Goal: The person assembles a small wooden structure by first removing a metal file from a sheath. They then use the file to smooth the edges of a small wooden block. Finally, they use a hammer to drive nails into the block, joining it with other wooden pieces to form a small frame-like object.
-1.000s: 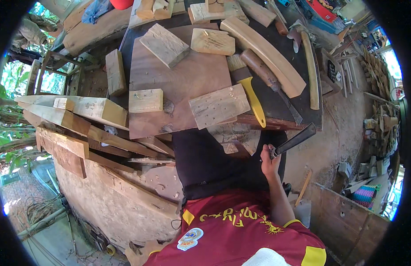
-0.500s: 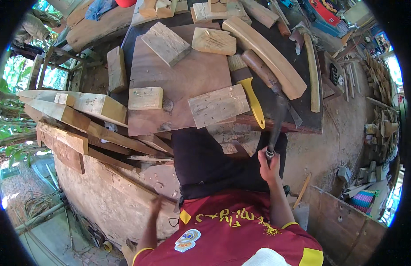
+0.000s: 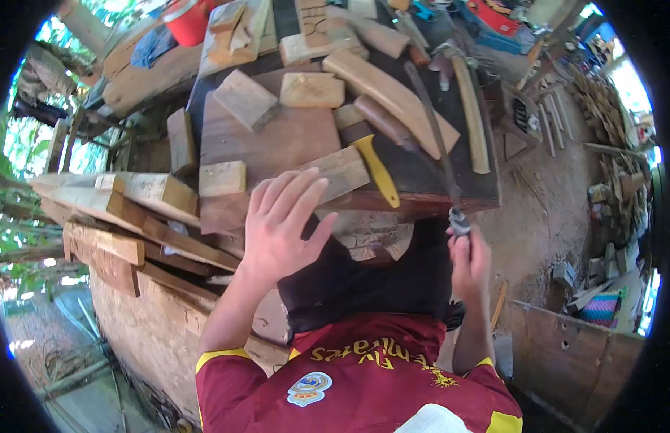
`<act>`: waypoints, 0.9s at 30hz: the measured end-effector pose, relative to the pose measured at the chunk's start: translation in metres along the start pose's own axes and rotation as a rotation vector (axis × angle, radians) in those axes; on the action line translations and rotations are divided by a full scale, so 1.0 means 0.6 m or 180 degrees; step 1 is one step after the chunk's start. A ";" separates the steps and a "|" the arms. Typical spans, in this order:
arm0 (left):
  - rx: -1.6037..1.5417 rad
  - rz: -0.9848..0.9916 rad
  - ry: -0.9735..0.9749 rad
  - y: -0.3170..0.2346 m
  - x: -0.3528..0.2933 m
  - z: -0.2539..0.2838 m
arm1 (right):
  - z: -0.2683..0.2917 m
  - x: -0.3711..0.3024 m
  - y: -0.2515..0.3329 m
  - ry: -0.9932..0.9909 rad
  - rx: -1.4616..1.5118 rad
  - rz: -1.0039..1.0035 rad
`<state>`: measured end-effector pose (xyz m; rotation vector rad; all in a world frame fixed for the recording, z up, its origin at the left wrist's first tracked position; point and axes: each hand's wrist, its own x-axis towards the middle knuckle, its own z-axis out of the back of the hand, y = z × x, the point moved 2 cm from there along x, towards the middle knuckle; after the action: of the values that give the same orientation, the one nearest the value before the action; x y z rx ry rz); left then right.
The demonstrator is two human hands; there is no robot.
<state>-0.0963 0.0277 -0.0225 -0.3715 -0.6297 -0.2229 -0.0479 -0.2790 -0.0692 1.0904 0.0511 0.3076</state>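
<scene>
My right hand (image 3: 471, 261), near the table's right front, is closed round the handle end of a long, narrow dark metal tool (image 3: 437, 133). Its bar or blade points away over the table; the exact kind is unclear. My left hand (image 3: 283, 227) is raised with fingers spread and nothing in it, in front of the table's near edge. Its fingertips partly cover a marked wooden block (image 3: 340, 173). A yellow-handled brush (image 3: 378, 171) lies to the right of that block. Beyond it are a wooden-handled tool (image 3: 382, 121) and a long, curved piece of wood (image 3: 400, 101).
Several wood blocks, including a pale one (image 3: 223, 178), lie on a brown board (image 3: 234, 133) atop the dark table (image 3: 461, 189). Stacked timber (image 3: 125, 198) fills the left side. A red bucket (image 3: 187, 23) stands at far left, and a curved wooden strip (image 3: 471, 115) lies at right.
My left hand has risen from low beside my body to the table's near edge, fingers spread. My right hand has shifted slightly right and forward, with the tool now pointing farther over the table.
</scene>
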 end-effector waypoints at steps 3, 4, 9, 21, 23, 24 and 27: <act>0.0059 0.0155 0.0026 0.000 0.007 -0.016 | 0.077 0.046 0.020 -0.0516 -0.0545 0.0239; 0.0092 0.0216 0.0024 0.000 0.005 -0.020 | 0.094 0.063 0.021 -0.0701 -0.0765 0.0226; 0.0151 0.0398 0.0105 -0.006 -0.017 -0.032 | 0.134 0.139 0.020 -0.1002 -0.1298 -0.0085; 0.0479 0.0662 0.0024 -0.033 -0.021 -0.033 | 0.068 0.275 0.030 0.0003 -0.0724 0.0491; 0.0453 0.0491 -0.0194 -0.045 -0.015 -0.032 | 0.051 0.262 0.038 0.0470 0.0428 0.0045; 0.0446 0.0431 -0.0301 -0.054 -0.015 -0.029 | 0.040 0.247 0.054 0.0757 0.1092 -0.0172; -0.0455 0.0360 -0.0267 -0.088 0.012 -0.039 | 0.017 0.195 0.087 0.1502 0.2685 -0.0645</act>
<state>-0.0945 -0.0306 -0.0213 -0.5548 -0.6751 -0.1449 0.0542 -0.2340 -0.0061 1.8069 0.7636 0.3643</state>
